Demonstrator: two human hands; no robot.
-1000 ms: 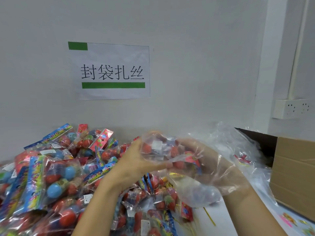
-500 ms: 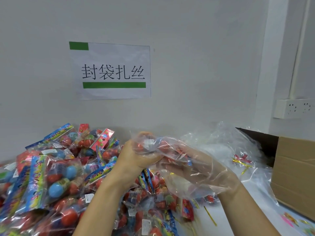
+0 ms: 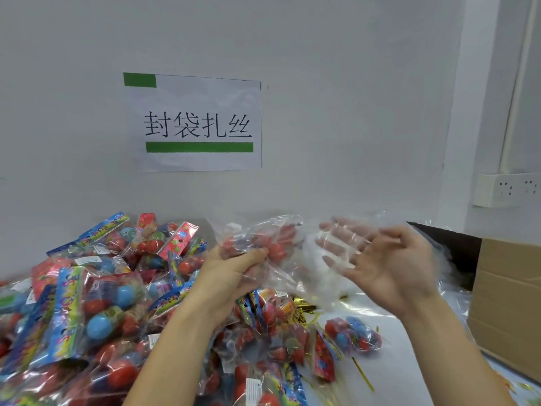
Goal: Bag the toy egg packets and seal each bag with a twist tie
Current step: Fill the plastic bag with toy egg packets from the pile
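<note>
**Packet Held in Clear Bag, Mouth Not Yet Gathered**

The toy egg packet (image 3: pixel 263 244), glossy round red eggs in crinkly film, sat inside the thin clear bag (image 3: pixel 292 276). The left hand (image 3: pixel 234 276) kept a curled grip on it. The right hand (image 3: pixel 380 268), just beside, was spread open, empty, blurred. Gathering the slack film tightly would help sealing; gold twist ties (image 3: pixel 303 310) lay below on the desk (image 3: pixel 409 376).

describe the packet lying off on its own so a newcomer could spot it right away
Start at the cardboard box on the right and look left across the white table. Just right of the big pile, below the open right hand, lies one packet of red and blue eggs. Unlike the heaped packets, it lies alone on bare table.
</note>
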